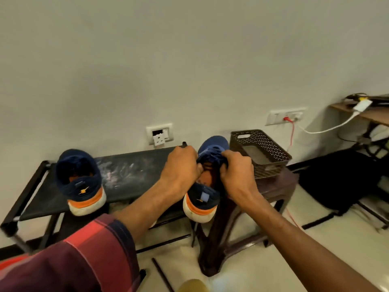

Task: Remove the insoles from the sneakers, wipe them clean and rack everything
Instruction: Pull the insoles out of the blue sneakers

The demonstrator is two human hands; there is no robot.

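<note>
Two navy sneakers with orange and white heels sit heel toward me. The left sneaker stands alone on the black shoe rack's top shelf. The right sneaker is between my hands at the rack's right end. My left hand grips the left side of its collar. On the other side of the opening, my right hand holds the edge with curled fingers. An orange insole shows inside the opening between my thumbs.
A dark brown perforated basket sits on a brown plastic stool just right of the sneaker. Wall sockets, a red cable and a white cable are behind. A black bag lies on the floor at the right. A loose black rod lies on the floor near me.
</note>
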